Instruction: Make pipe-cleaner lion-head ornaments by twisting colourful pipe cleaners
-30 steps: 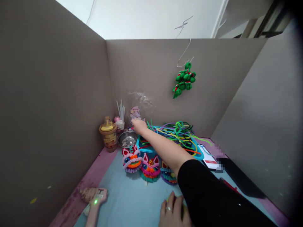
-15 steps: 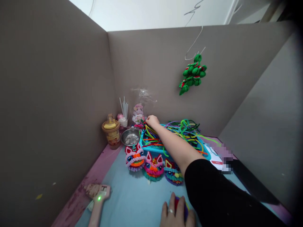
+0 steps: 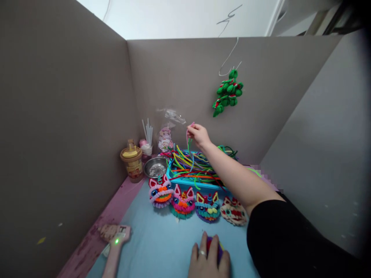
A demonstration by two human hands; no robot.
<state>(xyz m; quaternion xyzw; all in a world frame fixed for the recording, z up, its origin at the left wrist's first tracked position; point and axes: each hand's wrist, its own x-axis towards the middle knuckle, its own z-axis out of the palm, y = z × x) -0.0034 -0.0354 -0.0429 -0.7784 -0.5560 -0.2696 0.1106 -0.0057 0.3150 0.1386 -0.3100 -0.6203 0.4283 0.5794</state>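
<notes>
Head view, left hand: the left hand (image 3: 209, 259) is lying palm-down, fingers slightly parted, over a red-and-purple piece (image 3: 219, 252); gripping or merely covering it, I cannot tell.
Mat room: the blue mat (image 3: 156, 243) is giving open room between the left hand and a pink glue gun (image 3: 113, 255), whose green light is glowing; a leftward sweep could catch it.
Lion heads: four lion heads (image 3: 183, 203) are lining the tray's near side; a dropping forearm could topple one.
Tray edge: loose strips (image 3: 185, 161) are crossing the rim of the blue tray (image 3: 185, 181); snagging could drag several out.
Right hand: the right hand (image 3: 193, 129) is pinching a pink strip (image 3: 187, 136) above the tray, green and blue ones dangling below.
Back panel: the grey panel (image 3: 174, 77) is limiting reach.
</notes>
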